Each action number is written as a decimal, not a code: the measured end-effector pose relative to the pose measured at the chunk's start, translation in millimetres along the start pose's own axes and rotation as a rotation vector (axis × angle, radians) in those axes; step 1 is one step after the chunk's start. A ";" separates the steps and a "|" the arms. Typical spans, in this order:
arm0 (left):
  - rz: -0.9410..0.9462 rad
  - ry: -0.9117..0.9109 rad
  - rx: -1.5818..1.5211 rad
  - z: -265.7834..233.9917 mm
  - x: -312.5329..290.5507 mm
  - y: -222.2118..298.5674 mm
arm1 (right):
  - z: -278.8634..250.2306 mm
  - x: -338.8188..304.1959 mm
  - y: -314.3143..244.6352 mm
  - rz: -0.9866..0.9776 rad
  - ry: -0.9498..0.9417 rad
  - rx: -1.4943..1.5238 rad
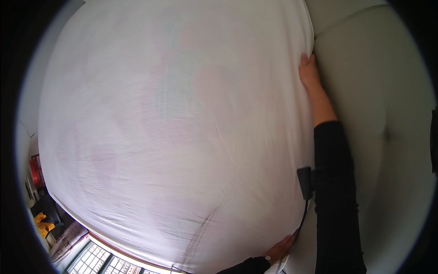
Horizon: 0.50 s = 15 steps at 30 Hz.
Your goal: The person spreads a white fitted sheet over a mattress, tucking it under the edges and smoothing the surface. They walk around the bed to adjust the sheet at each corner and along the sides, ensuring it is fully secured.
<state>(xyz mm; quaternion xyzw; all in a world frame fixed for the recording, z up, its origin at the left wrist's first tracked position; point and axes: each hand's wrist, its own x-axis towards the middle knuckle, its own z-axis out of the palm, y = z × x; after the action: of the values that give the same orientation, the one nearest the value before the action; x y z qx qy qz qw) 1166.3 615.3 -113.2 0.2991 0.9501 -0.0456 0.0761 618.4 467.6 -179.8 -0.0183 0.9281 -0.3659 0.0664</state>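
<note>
Where the big pale sheet [182,137] meets the gray padded panel [378,91], I see the right hand [310,75] on the cloth's side edge, high up. I can't tell if its fingers pinch the cloth. The left hand [279,250] is low down by the same edge, and I can't tell if it's gripping either. A black box [304,183] with a cord [305,212] sits by the right sleeve [335,182]. Windows [100,261] show at bottom left.
</note>
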 end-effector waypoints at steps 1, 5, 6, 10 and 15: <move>0.031 0.008 0.160 2.8 1.2 5.6 | 0.2 -24.2 0.3 -0.074 0.065 -0.179; 0.052 -0.025 0.932 8.0 -0.7 24.8 | -27.2 -147.2 39.3 -0.050 -0.047 -0.119; 0.042 -0.045 1.118 8.3 -2.4 26.1 | -32.0 -164.3 51.5 -0.102 -0.023 0.132; 0.178 -0.079 1.895 -0.8 -0.7 15.1 | -43.2 -152.4 64.4 0.329 -0.241 0.216; 0.623 0.001 2.563 -34.8 13.8 -22.6 | -63.0 -170.2 -1.6 0.115 -0.090 0.167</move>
<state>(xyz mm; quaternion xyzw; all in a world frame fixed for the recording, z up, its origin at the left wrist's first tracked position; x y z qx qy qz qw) 1138.0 609.1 -80.4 0.3633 0.1254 -0.8880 -0.2526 778.4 523.1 -114.5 0.0240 0.8900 -0.4363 0.1300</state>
